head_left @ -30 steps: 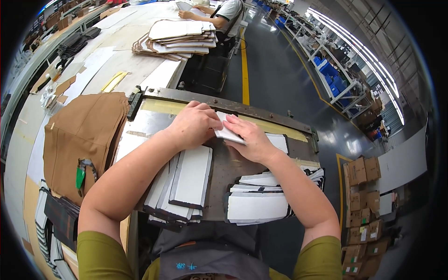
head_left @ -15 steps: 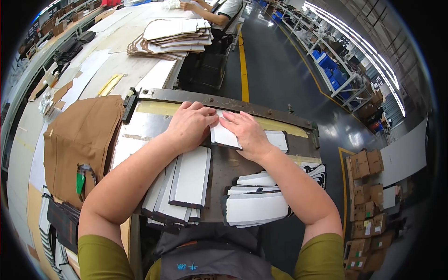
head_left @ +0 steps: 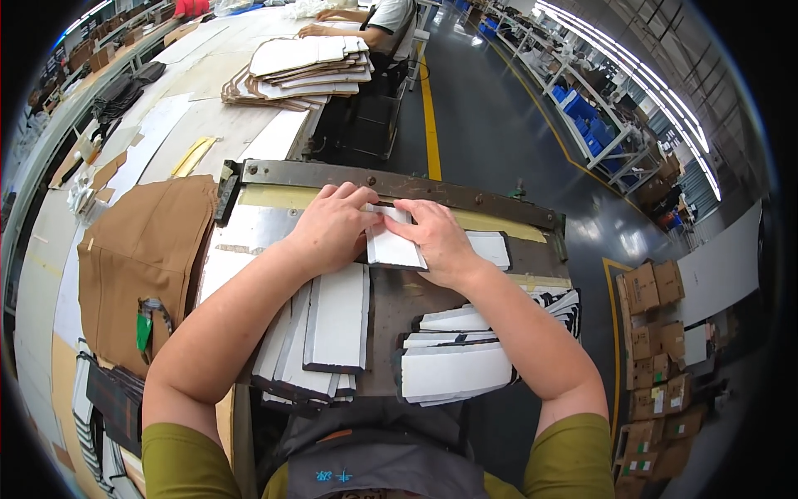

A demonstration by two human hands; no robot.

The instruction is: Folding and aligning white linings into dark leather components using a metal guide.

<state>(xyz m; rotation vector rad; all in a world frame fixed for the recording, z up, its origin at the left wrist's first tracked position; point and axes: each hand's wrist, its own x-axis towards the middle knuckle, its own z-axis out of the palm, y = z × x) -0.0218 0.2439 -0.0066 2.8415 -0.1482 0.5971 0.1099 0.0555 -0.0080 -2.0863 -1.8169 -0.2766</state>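
A small white panel with dark edging (head_left: 392, 248) lies on a metal work plate (head_left: 416, 293), just in front of a metal bar (head_left: 332, 174). My left hand (head_left: 335, 226) holds its far left side, fingers curled and thumb on top. On the other side my right hand (head_left: 443, 241) grips the right edge, its thumb across the white face. Both sets of fingertips meet near the panel's far end, and some are hidden. Similar panels lie near my left forearm in a pile (head_left: 337, 320), under my right forearm in another (head_left: 455, 371), and beyond my right wrist (head_left: 490, 248).
Brown fabric (head_left: 145, 258) lies left of the plate. Farther off, a stack of white, brown-edged pieces (head_left: 303, 62) rests on a long table (head_left: 195, 125), beside a seated person (head_left: 391, 25). Cardboard boxes (head_left: 652, 349) stand at the right, beyond a dark floor (head_left: 490, 125).
My right hand's fingers have shifted from lying over the panel to bending at its far right edge, with the thumb now on its face. The other person's hands have come down toward the stack.
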